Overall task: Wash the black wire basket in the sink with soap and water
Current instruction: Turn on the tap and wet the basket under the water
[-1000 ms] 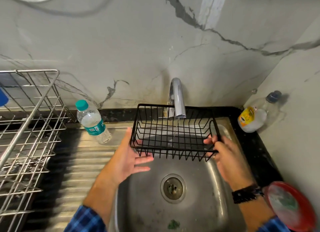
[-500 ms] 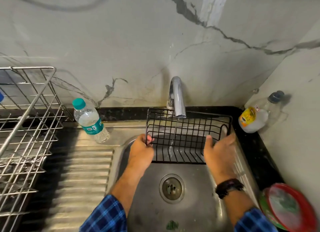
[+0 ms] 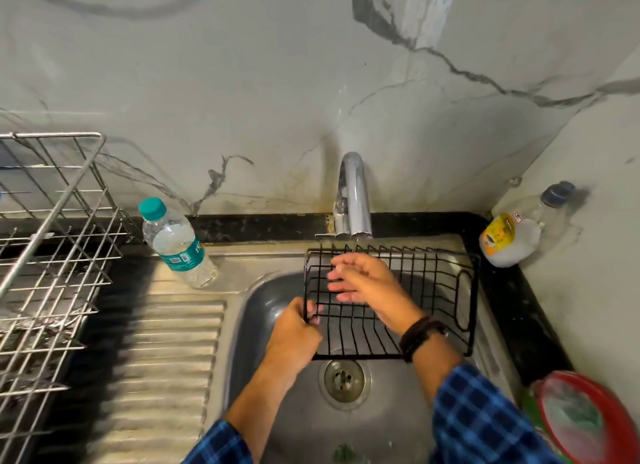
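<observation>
While left hand fingers grip basket left rim, right hand fingers spread inside.

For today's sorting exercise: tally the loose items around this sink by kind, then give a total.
Bottles: 2 (water bottle, soap bottle)
Wire baskets: 1 (black wire basket)
Wire racks: 1 (dish rack)
Red bowls: 1 (red bowl)
Total: 5

Legible text is scarce. The water bottle, left of centre in the frame, carries a teal label with a white letter fragment resembling "B" and a small code square; the brand is not readable. The plastic jug, at right centre, bears a yellow label and a small red-and-white tag, both unreadable.
</observation>
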{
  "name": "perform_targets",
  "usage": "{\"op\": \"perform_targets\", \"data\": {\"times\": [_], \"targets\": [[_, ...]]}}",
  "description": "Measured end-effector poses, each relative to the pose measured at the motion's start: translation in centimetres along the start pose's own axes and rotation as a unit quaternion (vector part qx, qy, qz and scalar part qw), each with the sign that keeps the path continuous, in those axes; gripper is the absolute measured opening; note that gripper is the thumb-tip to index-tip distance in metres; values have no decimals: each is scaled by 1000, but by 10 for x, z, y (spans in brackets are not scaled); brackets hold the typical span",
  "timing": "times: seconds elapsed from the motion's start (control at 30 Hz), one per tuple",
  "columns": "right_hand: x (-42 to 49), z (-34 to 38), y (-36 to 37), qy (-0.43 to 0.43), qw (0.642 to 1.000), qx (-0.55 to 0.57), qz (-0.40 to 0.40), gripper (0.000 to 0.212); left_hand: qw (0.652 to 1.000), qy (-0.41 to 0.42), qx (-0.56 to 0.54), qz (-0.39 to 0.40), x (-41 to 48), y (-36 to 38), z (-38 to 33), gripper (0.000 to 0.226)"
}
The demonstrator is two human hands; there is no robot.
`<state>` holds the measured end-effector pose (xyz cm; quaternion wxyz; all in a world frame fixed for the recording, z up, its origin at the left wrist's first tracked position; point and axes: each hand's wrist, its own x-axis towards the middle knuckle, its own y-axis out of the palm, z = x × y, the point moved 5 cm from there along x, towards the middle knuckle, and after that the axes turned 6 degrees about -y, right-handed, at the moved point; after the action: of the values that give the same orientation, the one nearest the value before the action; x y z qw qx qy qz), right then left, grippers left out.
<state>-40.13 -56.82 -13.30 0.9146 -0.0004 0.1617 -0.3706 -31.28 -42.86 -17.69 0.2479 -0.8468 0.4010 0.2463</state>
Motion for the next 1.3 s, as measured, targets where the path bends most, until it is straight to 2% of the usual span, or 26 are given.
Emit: {"op": "perform_targets", "data": {"times": [0.07,0.13,0.23,0.37,0.47,0.53,0.63,0.67,0.73,0.77,0.83,0.9,0.97,1.03,1.1,1.13,1.2,1.3], "targets": [[6,-4,-7,68,982,170,42,28,1000,3,-11,3,-8,-1,2,31],[6,-9,-15,96,970,223,22,34,1000,5,-14,-3,-11,-3,3,46],[0,-21,-22,100,969,226,-25,40,1000,-4,3,4,-5,-1,6,55],[-12,-34,-24,136,960,235,-61,27,1000,-20,-6,18,-7,5,9,35],[-18,-44,-29,175,963,186,-84,22,998,-55,-33,27,-8,13,16,30],[-24,-50,-39,181,957,162,-160,17,996,-66,-62,18,-6,11,21,28],[-38,-49,-66,115,917,133,-357,12,995,-68,-74,-1,-6,0,18,32],[-42,-43,-73,89,908,77,-401,18,996,-64,-70,1,-6,-3,17,34],[-47,-27,-72,42,903,-49,-425,41,998,-50,-46,13,-7,-4,9,35],[-46,-21,-63,27,907,-110,-406,54,998,-41,-34,22,-7,-2,6,35],[-38,-15,-24,51,925,-240,-291,84,999,-23,-17,39,-9,6,-1,31],[-29,-22,19,81,917,-355,-163,95,999,-6,-10,47,-13,16,-8,16],[-27,-24,37,48,916,-391,-78,83,999,8,-16,31,-15,16,-10,9],[-35,-29,32,-29,908,-416,22,65,999,-8,-46,-1,-11,4,-7,21],[-53,-30,13,-85,858,-498,90,52,994,-34,-102,-24,-7,-11,-1,32],[-60,-30,0,-85,840,-527,97,49,990,-42,-128,-31,-7,-17,1,35],[-68,-22,-26,-57,827,-554,77,47,985,-47,-163,-33,-7,-25,3,37],[-69,-12,-51,-42,817,-575,-4,43,979,-56,-194,-30,-7,-26,4,40]]}}
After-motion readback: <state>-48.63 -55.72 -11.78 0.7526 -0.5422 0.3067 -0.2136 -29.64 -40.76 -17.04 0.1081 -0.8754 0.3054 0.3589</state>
